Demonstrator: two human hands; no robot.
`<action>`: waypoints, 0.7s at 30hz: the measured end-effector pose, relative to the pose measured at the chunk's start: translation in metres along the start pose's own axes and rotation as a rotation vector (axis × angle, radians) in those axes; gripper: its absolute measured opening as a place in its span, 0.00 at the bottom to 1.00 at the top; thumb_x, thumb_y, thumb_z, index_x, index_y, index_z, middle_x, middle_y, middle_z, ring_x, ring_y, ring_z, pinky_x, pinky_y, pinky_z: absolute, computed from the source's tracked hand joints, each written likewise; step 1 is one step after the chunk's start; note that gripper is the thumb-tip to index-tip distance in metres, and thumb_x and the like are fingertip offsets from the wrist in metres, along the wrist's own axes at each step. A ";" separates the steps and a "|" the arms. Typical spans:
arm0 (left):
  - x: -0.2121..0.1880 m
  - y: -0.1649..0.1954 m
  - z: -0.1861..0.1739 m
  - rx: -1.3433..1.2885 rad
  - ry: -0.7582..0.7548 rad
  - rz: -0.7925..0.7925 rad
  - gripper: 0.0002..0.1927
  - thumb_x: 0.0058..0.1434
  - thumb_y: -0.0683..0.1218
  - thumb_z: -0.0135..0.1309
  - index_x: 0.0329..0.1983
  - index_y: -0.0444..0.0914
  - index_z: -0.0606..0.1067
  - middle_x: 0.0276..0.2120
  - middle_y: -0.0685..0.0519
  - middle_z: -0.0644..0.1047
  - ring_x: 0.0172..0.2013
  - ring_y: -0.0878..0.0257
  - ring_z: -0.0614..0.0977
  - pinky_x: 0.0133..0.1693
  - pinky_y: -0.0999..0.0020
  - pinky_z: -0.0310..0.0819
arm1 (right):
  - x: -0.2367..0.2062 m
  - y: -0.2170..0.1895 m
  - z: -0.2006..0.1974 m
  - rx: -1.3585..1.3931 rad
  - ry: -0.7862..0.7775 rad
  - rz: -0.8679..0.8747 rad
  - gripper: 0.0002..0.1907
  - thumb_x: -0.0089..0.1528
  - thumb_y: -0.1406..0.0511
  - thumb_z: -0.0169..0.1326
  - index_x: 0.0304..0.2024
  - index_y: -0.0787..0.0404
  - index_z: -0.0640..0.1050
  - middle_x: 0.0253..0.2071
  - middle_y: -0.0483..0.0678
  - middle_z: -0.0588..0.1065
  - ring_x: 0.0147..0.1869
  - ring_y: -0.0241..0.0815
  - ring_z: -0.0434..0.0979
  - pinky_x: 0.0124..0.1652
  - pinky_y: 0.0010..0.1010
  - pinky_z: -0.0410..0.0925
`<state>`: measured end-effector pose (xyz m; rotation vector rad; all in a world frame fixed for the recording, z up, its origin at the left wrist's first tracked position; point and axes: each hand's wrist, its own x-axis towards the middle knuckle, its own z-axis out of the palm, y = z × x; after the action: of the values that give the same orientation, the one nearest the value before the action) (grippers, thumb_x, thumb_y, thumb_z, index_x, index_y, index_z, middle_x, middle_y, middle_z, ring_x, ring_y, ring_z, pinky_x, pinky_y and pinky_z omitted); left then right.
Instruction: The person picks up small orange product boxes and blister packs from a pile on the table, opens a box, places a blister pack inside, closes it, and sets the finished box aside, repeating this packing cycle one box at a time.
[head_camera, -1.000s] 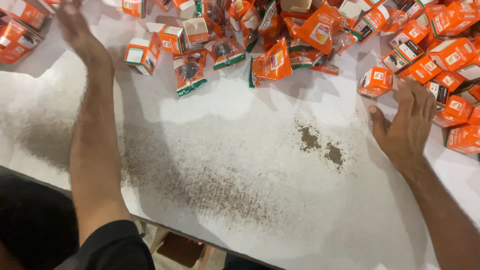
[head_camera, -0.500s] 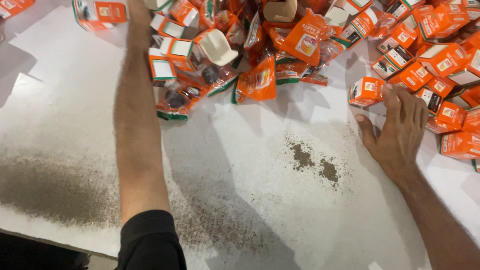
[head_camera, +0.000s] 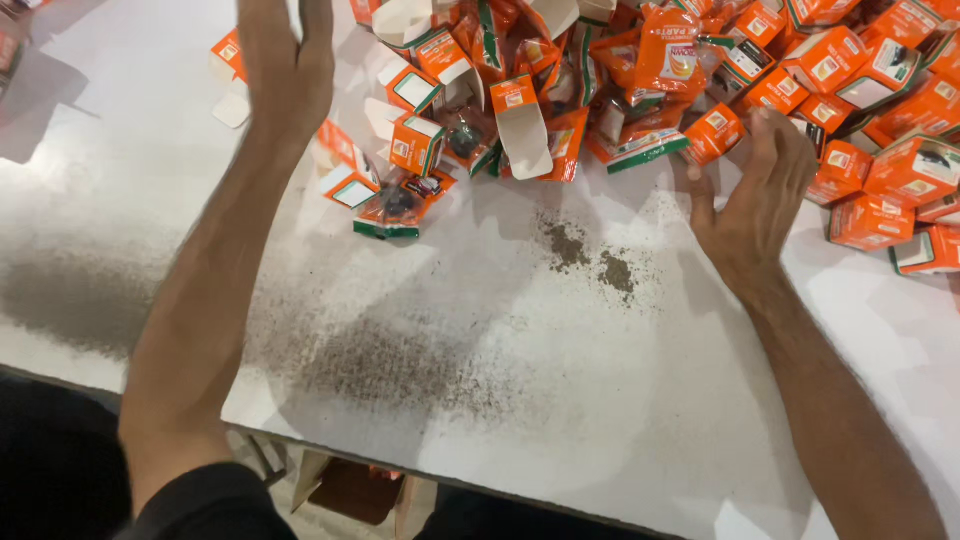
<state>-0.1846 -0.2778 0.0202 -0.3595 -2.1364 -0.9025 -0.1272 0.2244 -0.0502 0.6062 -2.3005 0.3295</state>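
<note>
You are looking down at a white table (head_camera: 620, 400) that is carrying a heap of small orange boxes (head_camera: 800, 90) and clear packets (head_camera: 400, 205) along its far edge. Two small dark clumps of grit (head_camera: 590, 258) are lying mid-table, and a grey dusty smear (head_camera: 380, 365) is spreading toward the near edge.

A single head-worn camera looks steeply down, close over the table (head_camera: 560, 400). It faces away from the person's body: both forearms enter from the bottom edge, and the boxes (head_camera: 760, 90) beyond the hands fill the top.
</note>
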 end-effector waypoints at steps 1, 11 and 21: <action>-0.019 0.019 -0.021 0.116 -0.060 0.068 0.08 0.75 0.44 0.54 0.51 0.33 0.73 0.43 0.47 0.75 0.46 0.52 0.76 0.48 0.57 0.69 | -0.002 0.000 0.000 -0.002 0.045 -0.016 0.33 0.76 0.57 0.53 0.74 0.67 0.56 0.69 0.64 0.62 0.72 0.61 0.62 0.69 0.55 0.57; -0.070 0.095 0.031 0.385 -0.270 0.039 0.26 0.58 0.47 0.65 0.56 0.35 0.69 0.46 0.43 0.76 0.48 0.43 0.78 0.49 0.48 0.70 | -0.003 -0.076 -0.012 0.384 0.039 -0.065 0.30 0.74 0.63 0.58 0.72 0.63 0.59 0.70 0.63 0.65 0.73 0.61 0.68 0.67 0.47 0.66; -0.142 0.187 0.034 0.309 -0.430 0.510 0.35 0.53 0.43 0.58 0.68 0.42 0.68 0.66 0.39 0.68 0.65 0.43 0.71 0.64 0.52 0.69 | -0.026 -0.150 -0.033 1.036 -0.416 0.394 0.35 0.63 0.70 0.60 0.70 0.66 0.61 0.58 0.53 0.76 0.63 0.44 0.77 0.62 0.37 0.70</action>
<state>-0.0136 -0.1158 -0.0101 -0.9505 -2.3505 -0.2070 -0.0148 0.1175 -0.0362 0.7319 -2.5138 1.7851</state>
